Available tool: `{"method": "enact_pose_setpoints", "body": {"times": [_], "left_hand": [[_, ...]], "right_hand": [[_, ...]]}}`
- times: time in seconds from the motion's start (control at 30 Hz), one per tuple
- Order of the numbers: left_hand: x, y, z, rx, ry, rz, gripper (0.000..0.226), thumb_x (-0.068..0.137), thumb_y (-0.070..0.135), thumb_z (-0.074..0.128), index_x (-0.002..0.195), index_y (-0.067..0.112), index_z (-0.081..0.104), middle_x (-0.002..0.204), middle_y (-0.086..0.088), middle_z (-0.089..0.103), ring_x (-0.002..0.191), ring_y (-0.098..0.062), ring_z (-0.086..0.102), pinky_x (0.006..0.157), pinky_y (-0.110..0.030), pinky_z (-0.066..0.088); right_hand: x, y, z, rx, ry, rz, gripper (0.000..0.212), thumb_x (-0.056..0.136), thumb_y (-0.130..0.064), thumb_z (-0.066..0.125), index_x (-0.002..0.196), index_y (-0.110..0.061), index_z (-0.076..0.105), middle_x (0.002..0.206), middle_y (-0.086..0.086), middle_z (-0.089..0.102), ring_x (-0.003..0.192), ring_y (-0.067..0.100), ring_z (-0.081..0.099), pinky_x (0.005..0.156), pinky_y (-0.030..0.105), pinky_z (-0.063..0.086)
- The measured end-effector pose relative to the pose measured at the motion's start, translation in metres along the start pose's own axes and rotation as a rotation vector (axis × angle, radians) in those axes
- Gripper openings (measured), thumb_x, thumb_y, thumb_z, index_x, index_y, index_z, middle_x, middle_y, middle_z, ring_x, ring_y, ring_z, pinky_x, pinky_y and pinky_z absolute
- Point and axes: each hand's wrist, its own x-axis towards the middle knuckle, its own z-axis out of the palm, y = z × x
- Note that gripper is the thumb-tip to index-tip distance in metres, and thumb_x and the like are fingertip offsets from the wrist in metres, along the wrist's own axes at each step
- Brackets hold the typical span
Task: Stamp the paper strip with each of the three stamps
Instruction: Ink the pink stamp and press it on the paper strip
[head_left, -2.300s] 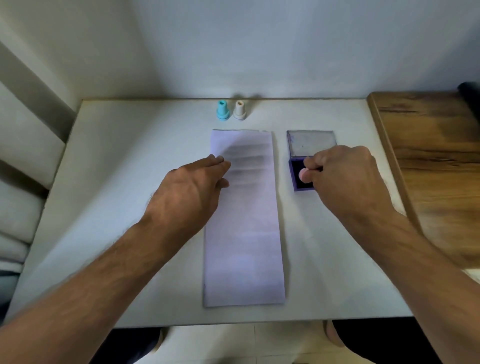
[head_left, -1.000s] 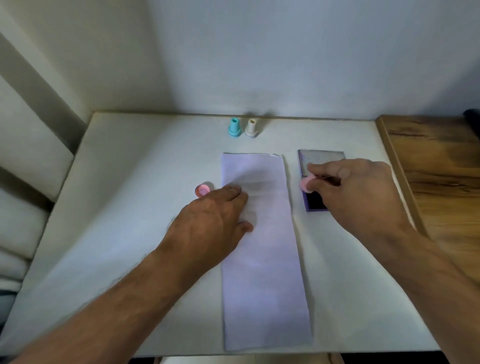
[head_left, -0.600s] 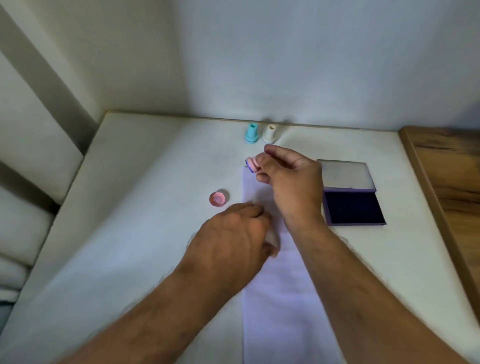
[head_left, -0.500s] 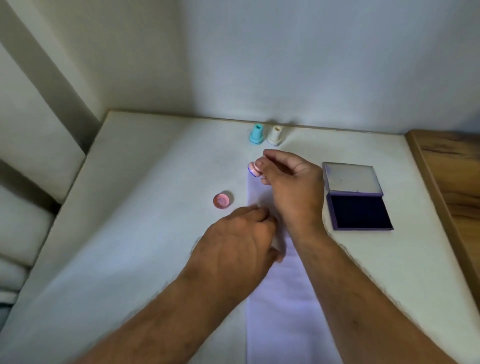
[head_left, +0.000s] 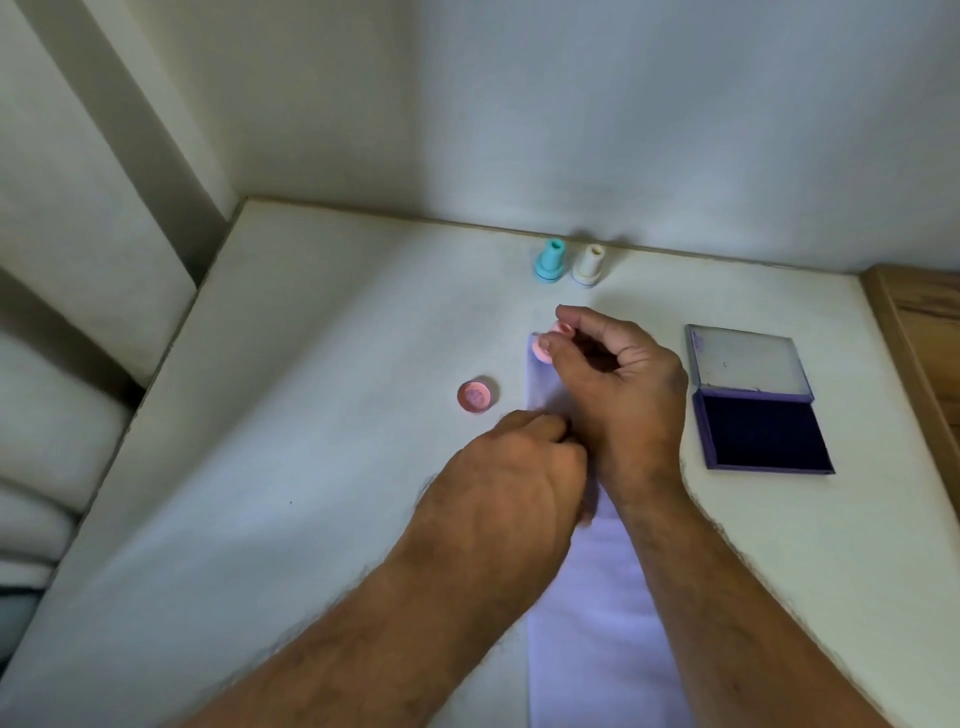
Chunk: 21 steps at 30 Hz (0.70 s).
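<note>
- Paper strip (head_left: 597, 623) runs from mid-frame down to the bottom edge, on the white table (head_left: 311, 467).
- Pink cap (head_left: 475, 396) sits just left of it.
- Left hand (head_left: 498, 499) rests on the strip's left edge, fingers loosely curled, pinning it.
- Right hand (head_left: 618, 384) pinches the pink stamp (head_left: 545, 348) at the strip's top-left corner, so this looks like stamp one. Next probably a firm straight press.
- Teal stamp (head_left: 549, 261) and white stamp (head_left: 589, 266) wait up top; open ink pad (head_left: 763, 434) far right.

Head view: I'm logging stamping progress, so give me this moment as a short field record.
right hand: pinches the pink stamp at the paper strip's far end
left hand: rests on the strip
pink cap: lies left of the strip
teal stamp: upright by the wall
white stamp: beside it
ink pad: open, right of the strip
</note>
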Motion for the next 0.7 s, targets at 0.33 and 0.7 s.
{"method": "enact_pose_setpoints", "body": {"times": [0.33,0.7], "left_hand": [[0.004,-0.001,-0.012,0.167,-0.027,-0.058,0.026,0.051,0.031,0.086,0.059,0.026,0.063,0.061,0.009,0.055,0.066,-0.012,0.057,0.047,-0.017,0.026],[0.002,-0.001,-0.009,0.024,0.023,-0.073,0.008,0.088,0.024,0.061,0.094,0.027,0.065,0.092,0.005,0.058,0.089,-0.012,0.052,0.063,-0.022,0.035]], "right_hand": [[0.002,0.000,0.004,-0.051,0.010,-0.041,0.026,0.079,-0.017,0.078,0.104,-0.020,0.074,0.094,-0.006,0.074,0.088,0.004,0.069,0.086,0.026,0.056],[0.001,0.002,0.010,-0.143,0.037,-0.110,0.022,0.081,-0.020,0.075,0.103,-0.022,0.073,0.094,-0.007,0.072,0.086,0.005,0.068,0.083,0.025,0.056]]}}
